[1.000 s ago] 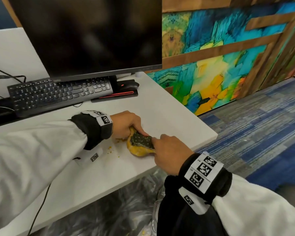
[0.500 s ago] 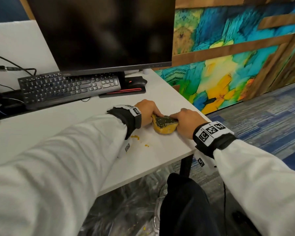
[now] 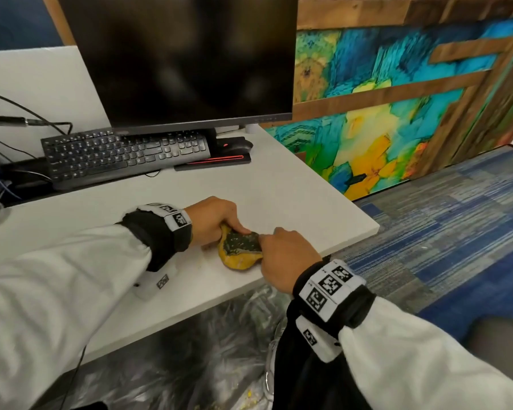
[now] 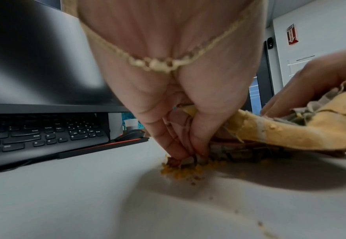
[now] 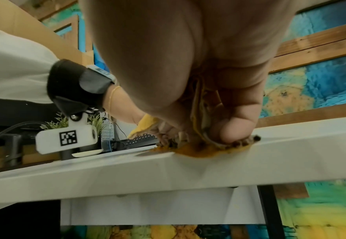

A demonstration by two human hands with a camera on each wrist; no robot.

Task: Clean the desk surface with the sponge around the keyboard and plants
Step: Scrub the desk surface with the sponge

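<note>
Your left hand [image 3: 212, 218] and right hand [image 3: 288, 258] both pinch the sponge [image 3: 240, 250] near the tabletop's [image 3: 293, 199] front edge, with yellow crumbs [image 4: 180, 170] at 9 o'clock beside your left fingers [image 4: 175, 145].

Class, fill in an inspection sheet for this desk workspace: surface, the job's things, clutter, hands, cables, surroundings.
Surface: white desk top; yellow-orange crumbs under the left fingertips.
Job's things: worn yellow sponge with dark scouring face near the front edge; black keyboard under the dark monitor; small green potted plant.
Clutter: black mouse on a red-striped pad.
Hands: left hand and right hand both grip the sponge.
Cables: black cables at the back left.
Surroundings: colourful painted wall panel, blue carpet.
</note>
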